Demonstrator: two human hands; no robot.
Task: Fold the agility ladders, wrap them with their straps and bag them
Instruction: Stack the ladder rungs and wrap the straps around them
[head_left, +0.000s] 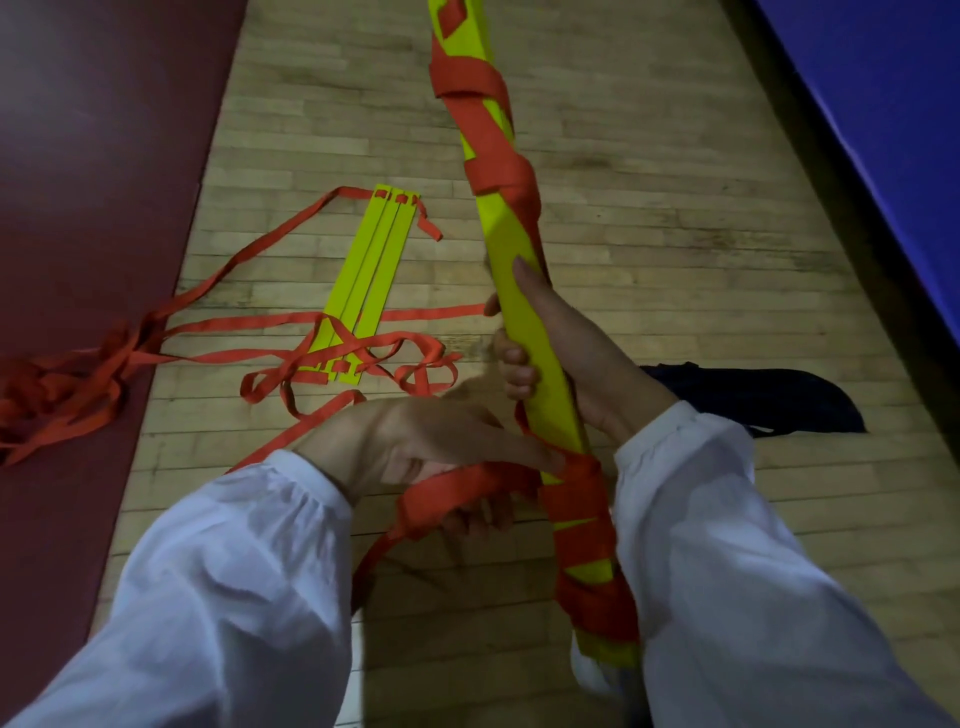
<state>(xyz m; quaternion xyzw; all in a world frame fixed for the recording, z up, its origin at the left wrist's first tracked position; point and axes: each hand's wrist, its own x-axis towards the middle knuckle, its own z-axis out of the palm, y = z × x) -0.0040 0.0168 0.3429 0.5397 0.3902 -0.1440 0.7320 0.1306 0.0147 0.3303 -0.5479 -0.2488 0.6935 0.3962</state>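
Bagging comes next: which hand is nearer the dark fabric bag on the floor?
Right. The right hand grips the yellow strap-wrapped bundle just left of the dark bag; the left hand holds orange strap farther left.

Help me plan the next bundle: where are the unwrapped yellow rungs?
In the head view, the unwrapped yellow rungs lie on the wooden floor left of centre, between the maroon mat and the held bundle, amid loose orange straps.

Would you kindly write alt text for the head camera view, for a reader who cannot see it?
A person's right hand grips a folded yellow ladder bundle, tilted away, while the left hand holds an orange strap wound around its near end. More yellow rungs and loose orange webbing lie on the wooden floor.
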